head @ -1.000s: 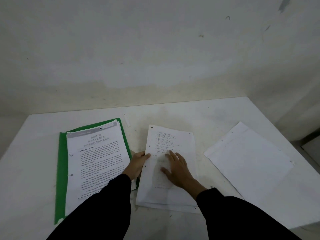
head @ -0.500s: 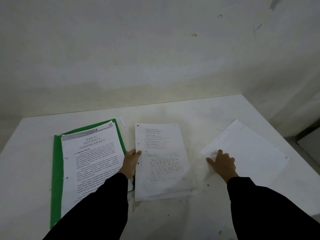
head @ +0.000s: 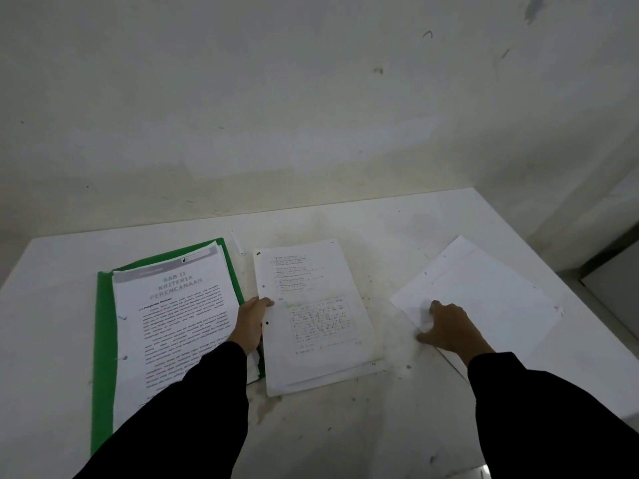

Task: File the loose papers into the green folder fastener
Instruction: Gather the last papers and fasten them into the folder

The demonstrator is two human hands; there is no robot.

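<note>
A pale, scuffed wall (head: pixel 311 98) fills the upper half of the view. Below it is a white desk (head: pixel 345 426), seen from above by the person working at it.

At the left of the desk lies an open green folder (head: pixel 103 357) with a thick pile of filed pages (head: pixel 173 323) on it. The top page is headed "BAB II KRITERIA PERENCANAAN" in grey capitals. The body text beneath is too blurred to read.

At the right, well apart from the folder, lie a few blank sheets (head: pixel 491 299), fanned and turned at an angle.

Between them, just beside the folder, sits a printed stack (head: pixel 311 340) of loose papers with punched holes down its left edge. Its small print and table are unreadable.

Both arms wear black sleeves. The left hand (head: pixel 250 321) grips the printed stack's left edge, thumb on top. The right hand (head: pixel 449 328) rests on the near corner of the blank sheets with bent fingers. Whether it pinches them cannot be told.

A small white strip (head: pixel 237 243) lies by the folder's top right corner.
</note>
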